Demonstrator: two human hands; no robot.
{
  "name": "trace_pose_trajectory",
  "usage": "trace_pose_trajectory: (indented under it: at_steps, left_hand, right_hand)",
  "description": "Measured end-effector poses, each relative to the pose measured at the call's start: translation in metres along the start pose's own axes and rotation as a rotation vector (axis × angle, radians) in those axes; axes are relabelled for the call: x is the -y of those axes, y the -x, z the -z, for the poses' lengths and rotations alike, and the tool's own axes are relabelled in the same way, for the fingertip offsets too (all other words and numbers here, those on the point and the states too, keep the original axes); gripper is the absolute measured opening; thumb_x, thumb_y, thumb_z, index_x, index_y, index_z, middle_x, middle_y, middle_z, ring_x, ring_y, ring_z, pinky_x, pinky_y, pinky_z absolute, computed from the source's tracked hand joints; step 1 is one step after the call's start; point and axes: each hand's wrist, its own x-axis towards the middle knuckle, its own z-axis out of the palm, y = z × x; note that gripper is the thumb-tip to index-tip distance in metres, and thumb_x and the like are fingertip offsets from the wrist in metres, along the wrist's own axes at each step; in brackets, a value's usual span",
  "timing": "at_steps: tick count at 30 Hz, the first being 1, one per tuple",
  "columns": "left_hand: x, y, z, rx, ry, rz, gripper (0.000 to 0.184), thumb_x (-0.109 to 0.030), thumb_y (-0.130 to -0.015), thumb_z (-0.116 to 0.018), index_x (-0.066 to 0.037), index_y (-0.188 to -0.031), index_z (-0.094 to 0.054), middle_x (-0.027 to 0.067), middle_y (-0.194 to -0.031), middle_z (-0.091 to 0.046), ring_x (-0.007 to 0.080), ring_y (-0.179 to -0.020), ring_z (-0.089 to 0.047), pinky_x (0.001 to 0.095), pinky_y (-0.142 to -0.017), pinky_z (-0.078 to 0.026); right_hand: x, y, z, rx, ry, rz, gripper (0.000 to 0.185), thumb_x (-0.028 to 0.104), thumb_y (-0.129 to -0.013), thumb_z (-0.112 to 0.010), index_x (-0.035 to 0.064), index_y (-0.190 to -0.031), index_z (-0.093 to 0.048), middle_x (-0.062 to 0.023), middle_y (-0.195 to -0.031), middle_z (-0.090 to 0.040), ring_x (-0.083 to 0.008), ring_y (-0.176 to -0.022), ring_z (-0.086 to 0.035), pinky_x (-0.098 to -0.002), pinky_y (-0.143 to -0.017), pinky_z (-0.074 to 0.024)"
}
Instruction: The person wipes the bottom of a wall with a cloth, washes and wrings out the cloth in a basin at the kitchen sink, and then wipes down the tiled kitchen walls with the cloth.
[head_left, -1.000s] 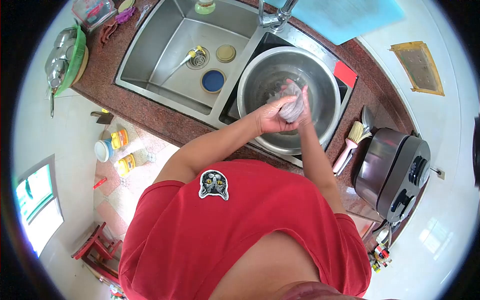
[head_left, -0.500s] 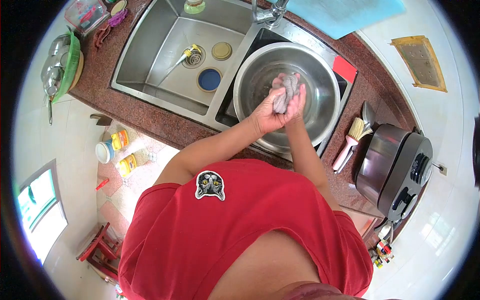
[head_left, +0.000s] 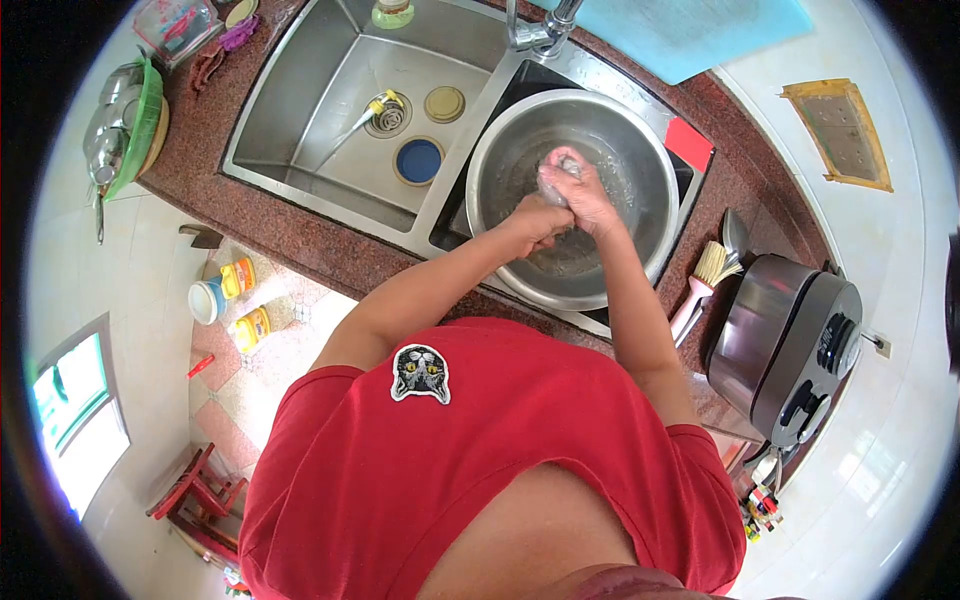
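Note:
A greyish wet cloth (head_left: 552,190) is bunched between my hands over a large steel basin (head_left: 654,240), which stands in the right sink bowl with some water in it. My left hand (head_left: 538,222) is closed on the cloth's lower end, nearer my body. Wrapped round its upper part is my right hand (head_left: 582,190), farther from me. The two hands touch, and most of the cloth is hidden by the fingers.
Left of the basin, the steel sink (head_left: 330,95) holds a yellow-ended tool and two round lids. A faucet (head_left: 545,35) rises behind. At the right are a pink-handled brush (head_left: 702,280) and a cooker (head_left: 765,335). A green basket (head_left: 150,125) of metalware is far left.
The cloth was spread across both hands and is now squeezed tighter. My left hand has closed into a fist and my right hand has turned over the cloth.

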Motion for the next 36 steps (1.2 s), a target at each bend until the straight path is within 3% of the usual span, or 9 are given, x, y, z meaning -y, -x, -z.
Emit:
trace_pose_trajectory:
  at_steps: [7, 9, 12, 15, 20, 23, 27, 28, 36]
  left_hand:
    - [0.041, -0.036, -0.004, -0.705, -0.745, -0.378, 0.032, -0.026, -0.075, -0.068, 0.001, -0.090, -0.058, 0.0202, -0.090, -0.066, 0.0302, -0.085, -0.066, 0.0398, -0.067, -0.051]
    - [0.044, -0.041, 0.000, -0.699, -0.724, -0.469, 0.031, -0.028, -0.077, -0.067, -0.001, -0.090, -0.058, 0.0162, -0.087, -0.066, 0.0263, -0.082, -0.066, 0.0374, -0.064, -0.050]
    - [0.003, -0.005, 0.003, -0.069, -0.023, -0.043, 0.026, -0.024, -0.083, -0.059, -0.005, -0.101, -0.056, 0.0067, -0.075, -0.060, 0.0219, -0.064, -0.057, 0.0378, -0.058, -0.045]
    - [-0.005, 0.021, -0.003, 0.415, 0.596, -0.040, 0.027, -0.029, -0.081, -0.059, -0.007, -0.095, -0.056, 0.0018, -0.068, -0.053, 0.0182, -0.057, -0.049, 0.0313, -0.055, -0.040]
    - [-0.021, 0.057, -0.035, 0.822, 1.014, 0.006, 0.042, -0.033, -0.078, -0.062, -0.005, -0.106, -0.051, 0.0035, -0.074, -0.055, 0.0156, -0.062, -0.048, 0.0293, -0.061, -0.040]
    - [-0.020, 0.054, -0.035, 0.744, 1.304, 0.120, 0.041, -0.026, -0.077, -0.064, -0.004, -0.107, -0.049, 0.0030, -0.082, -0.055, 0.0145, -0.064, -0.049, 0.0287, -0.062, -0.042]
    - [-0.021, 0.062, -0.037, 0.777, 1.364, 0.217, 0.032, -0.011, -0.079, -0.062, -0.004, -0.107, -0.049, 0.0003, -0.081, -0.052, 0.0089, -0.063, -0.049, 0.0232, -0.057, -0.041]
    - [-0.023, 0.065, -0.037, 0.808, 1.315, 0.171, 0.026, -0.009, -0.080, -0.060, -0.004, -0.104, -0.050, -0.0011, -0.077, -0.050, 0.0073, -0.058, -0.046, 0.0215, -0.050, -0.038]
    - [-0.024, 0.057, -0.034, 0.441, 0.687, 0.066, 0.011, -0.013, -0.080, -0.062, -0.008, -0.082, -0.052, -0.0022, -0.063, -0.046, 0.0058, -0.046, -0.039, 0.0208, -0.038, -0.026]
  right_hand:
    - [-0.047, -0.016, -0.020, -0.546, 0.844, 0.497, 0.019, 0.011, -0.075, -0.069, 0.0052, -0.085, -0.055, -0.0134, -0.089, -0.058, -0.0269, -0.082, -0.056, -0.0354, -0.073, -0.0451]
    - [-0.026, -0.006, -0.019, -0.363, 0.517, 0.265, 0.032, 0.018, -0.084, -0.063, 0.0093, -0.113, -0.053, -0.0150, -0.109, -0.056, -0.0283, -0.097, -0.056, -0.0371, -0.085, -0.0450]
    - [0.011, 0.003, -0.001, -0.035, -0.326, 0.041, 0.058, 0.045, -0.095, -0.045, 0.0153, -0.143, -0.029, -0.0156, -0.133, -0.044, -0.0325, -0.107, -0.053, -0.0439, -0.095, -0.0430]
    - [0.005, 0.004, 0.025, 0.139, -0.754, 0.076, 0.065, 0.057, -0.093, -0.036, 0.0157, -0.142, -0.030, -0.0163, -0.136, -0.041, -0.0344, -0.115, -0.050, -0.0479, -0.096, -0.0430]
    - [0.001, 0.023, -0.031, 0.208, -1.044, 0.233, 0.066, 0.064, -0.089, -0.037, 0.0232, -0.141, -0.034, -0.0105, -0.140, -0.040, -0.0382, -0.120, -0.043, -0.0497, -0.092, -0.0442]
    - [-0.004, 0.019, -0.041, 0.416, -1.422, 0.355, 0.066, 0.062, -0.089, -0.039, 0.0259, -0.143, -0.030, -0.0094, -0.142, -0.038, -0.0350, -0.115, -0.045, -0.0467, -0.089, -0.0454]
    - [-0.006, 0.013, -0.017, 0.596, -1.281, 0.326, 0.034, 0.036, -0.089, -0.059, 0.0156, -0.114, -0.050, -0.0058, -0.106, -0.050, -0.0211, -0.092, -0.047, -0.0368, -0.073, -0.0472]
    - [0.018, 0.023, -0.017, 0.432, -1.076, 0.243, 0.019, 0.018, -0.086, -0.062, 0.0128, -0.098, -0.048, -0.0043, -0.087, -0.045, -0.0178, -0.081, -0.047, -0.0336, -0.065, -0.0468]
    - [0.052, 0.033, -0.012, 0.133, -0.403, 0.070, 0.017, 0.012, -0.087, -0.058, 0.0103, -0.100, -0.048, -0.0052, -0.082, -0.047, -0.0155, -0.067, -0.048, -0.0276, -0.056, -0.0429]
